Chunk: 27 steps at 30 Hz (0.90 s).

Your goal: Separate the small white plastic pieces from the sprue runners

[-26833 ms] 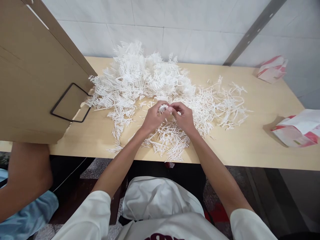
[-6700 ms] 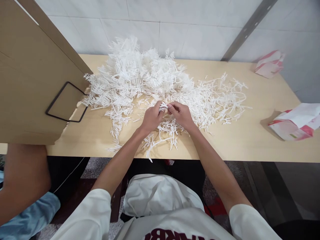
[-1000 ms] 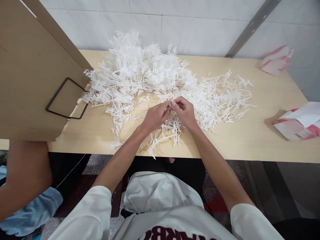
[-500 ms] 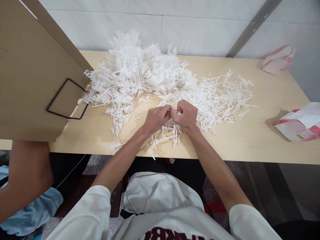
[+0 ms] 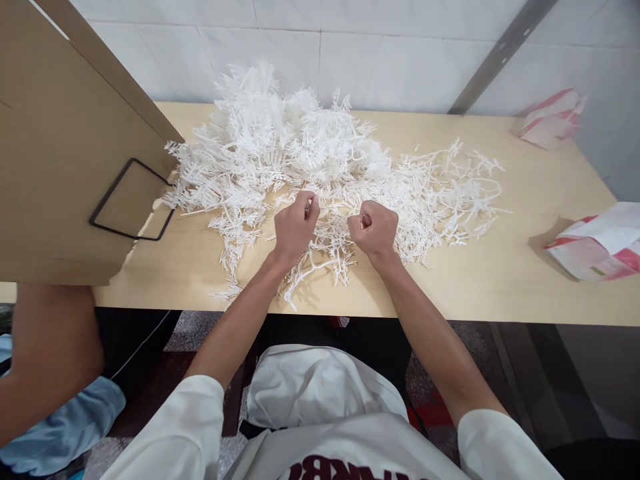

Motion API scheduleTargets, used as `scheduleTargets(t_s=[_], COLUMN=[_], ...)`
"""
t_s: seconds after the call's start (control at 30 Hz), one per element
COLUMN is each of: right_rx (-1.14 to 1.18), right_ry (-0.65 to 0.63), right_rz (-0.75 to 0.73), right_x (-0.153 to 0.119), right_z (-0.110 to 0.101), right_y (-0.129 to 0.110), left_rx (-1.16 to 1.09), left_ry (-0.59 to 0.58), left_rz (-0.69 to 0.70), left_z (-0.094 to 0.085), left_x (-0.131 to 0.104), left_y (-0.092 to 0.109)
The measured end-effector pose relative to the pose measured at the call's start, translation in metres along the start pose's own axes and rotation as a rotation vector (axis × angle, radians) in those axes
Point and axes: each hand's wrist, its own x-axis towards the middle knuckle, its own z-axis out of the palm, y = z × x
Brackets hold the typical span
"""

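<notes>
My left hand (image 5: 295, 227) is closed over the near edge of the white pile, fingers curled in a pinch. A white branched plastic piece (image 5: 320, 268) hangs out beneath it towards the table's front edge, and the hand appears to grip its upper end. To the right, apart from it, my right hand (image 5: 376, 228) is curled into a fist; what lies inside its fingers is hidden. Behind both hands spreads a large heap of thin white twig-like plastic pieces (image 5: 300, 140). Longer bare branched stems (image 5: 467, 193) lie at the heap's right end.
A cardboard sheet (image 5: 75, 147) stands on the left, with a black wire frame (image 5: 133, 200) by its edge. Another person's arm (image 5: 55, 340) is below it. Two red-and-white paper packets (image 5: 597, 243) sit at the right of the wooden table (image 5: 500, 280). A tiled wall closes off the back.
My hands were together and have come apart. The left hand moved left and slightly away from me, and the branched piece shifted left with it. My right hand stayed nearly in place.
</notes>
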Motion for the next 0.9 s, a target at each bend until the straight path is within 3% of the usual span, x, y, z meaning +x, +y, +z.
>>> scheduleTargets(t_s=[0.13,0.3,0.57,0.73,0.9], right_rx=[0.148,0.325,0.326,0.253,0.249], right_ry=[-0.024,-0.105,-0.236,-0.171,-0.143], right_rz=[0.067,-0.002,-0.043,-0.047,-0.094], right_x=[0.002,0.004,0.001,0.001,0.002], right_z=[0.004,0.008,0.012,0.011,0.009], right_y=[0.001,0.002,0.004,0.007,0.007], left_rx=[-0.120,-0.083,0.018,-0.024,0.006], left_ry=[-0.074,-0.115,-0.171,-0.221,-0.222], left_rz=[0.011,0.052,0.150,0.220,0.178], left_z=[-0.003,0.003,0.006,0.002,-0.001], left_x=[0.003,-0.002,-0.004,-0.005,-0.003], left_y=[-0.001,0.001,-0.001,0.003,0.006])
